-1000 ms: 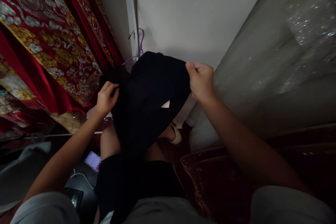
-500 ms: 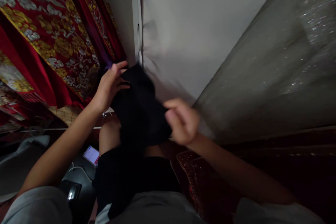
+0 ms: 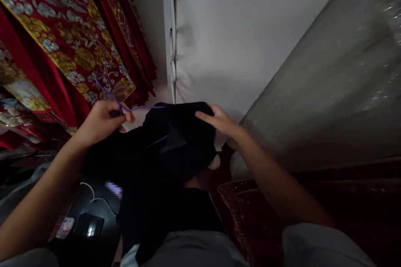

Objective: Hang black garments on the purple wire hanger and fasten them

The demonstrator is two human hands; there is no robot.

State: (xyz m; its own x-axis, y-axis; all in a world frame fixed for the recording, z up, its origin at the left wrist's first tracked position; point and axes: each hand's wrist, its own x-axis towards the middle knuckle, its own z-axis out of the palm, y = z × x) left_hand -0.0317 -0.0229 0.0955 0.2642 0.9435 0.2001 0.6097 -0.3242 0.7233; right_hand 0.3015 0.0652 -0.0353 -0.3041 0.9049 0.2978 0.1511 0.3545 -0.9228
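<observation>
A black cloth garment (image 3: 188,133) is spread over my lap; its dark folds hide its exact kind. My right hand (image 3: 221,121) grips its upper right edge, the thumb lying on top and the other fingers behind. At the left, my left hand (image 3: 108,119) is closed in a pinch on a thin purple cord (image 3: 142,108). The cord stretches from those fingers to the garment's top edge, and its loose end rises above the hand. Another short stretch of purple line shows across the garment's middle.
Red embroidered hangings (image 3: 84,50) cover the left side. Ahead stands a white wall (image 3: 238,29), with a plastic-wrapped grey panel (image 3: 326,87) to the right. By my left thigh, a black surface (image 3: 103,229) holds a phone (image 3: 88,225), a white cable (image 3: 103,200) and other small things.
My left hand has left the garment's edge, moved left and down, and now holds the purple cord stretched out. My right hand has shifted slightly up, and the garment is spread wider.
</observation>
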